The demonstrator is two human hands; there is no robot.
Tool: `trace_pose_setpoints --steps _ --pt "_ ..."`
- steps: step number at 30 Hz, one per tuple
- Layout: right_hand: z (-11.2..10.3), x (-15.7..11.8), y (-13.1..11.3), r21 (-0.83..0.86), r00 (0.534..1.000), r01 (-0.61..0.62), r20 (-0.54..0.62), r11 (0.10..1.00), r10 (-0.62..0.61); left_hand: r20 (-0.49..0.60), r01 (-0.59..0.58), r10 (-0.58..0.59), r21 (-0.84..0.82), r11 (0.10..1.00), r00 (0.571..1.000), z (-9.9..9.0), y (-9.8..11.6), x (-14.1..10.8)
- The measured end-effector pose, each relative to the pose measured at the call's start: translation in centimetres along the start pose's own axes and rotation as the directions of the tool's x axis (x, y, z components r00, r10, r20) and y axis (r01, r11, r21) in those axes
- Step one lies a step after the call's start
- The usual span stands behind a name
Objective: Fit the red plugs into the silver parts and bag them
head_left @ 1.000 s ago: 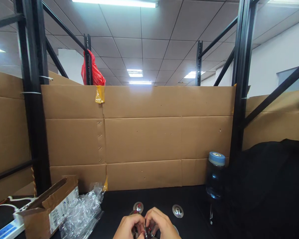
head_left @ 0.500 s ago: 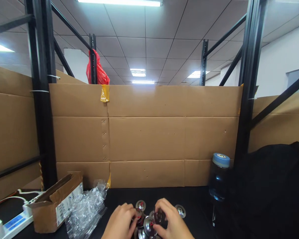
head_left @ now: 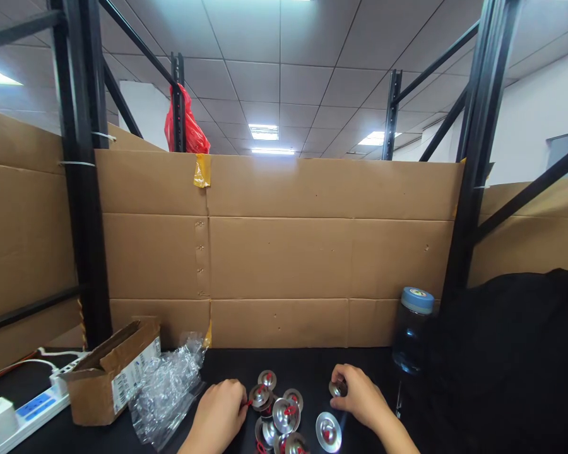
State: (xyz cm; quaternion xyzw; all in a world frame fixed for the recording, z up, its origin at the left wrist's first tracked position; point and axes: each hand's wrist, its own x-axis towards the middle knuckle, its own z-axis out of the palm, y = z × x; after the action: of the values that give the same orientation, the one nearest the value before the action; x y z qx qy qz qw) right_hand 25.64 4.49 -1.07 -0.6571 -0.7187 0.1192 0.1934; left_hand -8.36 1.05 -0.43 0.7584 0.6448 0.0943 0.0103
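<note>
Here's L hand (head_left: 220, 410), low over the bench (head_left: 231, 366) at the pile's left side, fingertips right at a bit of red cord (head_left: 250, 402); nipped or just touched, can't tell. Pile (head_left: 286, 415) itself: shiny metal discs, overlapping, some tilted, red showing at several centres, sitting mid-bench, nearer the near edge than the far one. Over to R hand (head_left: 357, 388): thumb + fingers bent round a small disc (head_left: 336, 389), grasping it by the rim, well apart fr. the pile, on its right-hand side. Btwn pile & R hand, closer to the near edge, a loose disc (head_left: 329, 432), red at centre, touching neither. Out twd the bench's far left corner: open box (head_left: 111, 372), crumpled plastic (head_left: 168, 388) right beside it, power strip (head_left: 35, 410) w/ plug left of the box. Twd the far right corner, bottle (head_left: 409, 334) upright, blue lid on, black cloth (head_left: 515, 359) next to it. Cardboard (head_left: 279, 252) stands all along the far edge.
</note>
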Motion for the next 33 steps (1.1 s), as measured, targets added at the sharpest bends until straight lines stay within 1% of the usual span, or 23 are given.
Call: trace_pose_setpoints --steps 6,11,16,21,26,30,33 --pt "0.1 -0.1 0.2 0.043 0.993 0.103 0.055 0.994 -0.105 -0.003 -0.022 0.022 -0.074 0.997 1.000 -0.3 0.1 -0.4" --pt "0.1 -0.2 0.5 0.085 0.986 0.152 0.054 0.985 -0.157 0.016 -0.029 0.030 -0.060 0.998 0.999 0.2 -0.1 -0.4" --pt "0.1 -0.3 0.6 0.018 0.986 0.158 0.058 0.987 -0.158 0.026 -0.020 0.022 -0.063 0.998 0.999 0.5 -0.1 -0.3" --pt "-0.1 -0.4 0.6 0.034 0.979 0.190 0.075 0.981 -0.192 0.021 -0.040 0.042 -0.077 0.996 0.999 0.1 0.2 -0.4" --pt "0.1 -0.1 1.1 0.009 0.985 0.165 0.053 0.986 -0.166 -0.001 -0.055 0.055 -0.078 0.995 0.998 0.2 0.3 -0.4" --pt "0.3 0.0 1.4 -0.016 0.987 0.151 0.049 0.988 -0.150 0.009 -0.039 0.040 -0.078 0.996 0.999 0.7 -0.2 -0.2" --pt "0.2 0.0 1.4 -0.026 0.989 0.139 0.052 0.990 -0.137 0.027 -0.001 0.002 -0.031 1.000 1.000 0.6 -0.7 -0.2"
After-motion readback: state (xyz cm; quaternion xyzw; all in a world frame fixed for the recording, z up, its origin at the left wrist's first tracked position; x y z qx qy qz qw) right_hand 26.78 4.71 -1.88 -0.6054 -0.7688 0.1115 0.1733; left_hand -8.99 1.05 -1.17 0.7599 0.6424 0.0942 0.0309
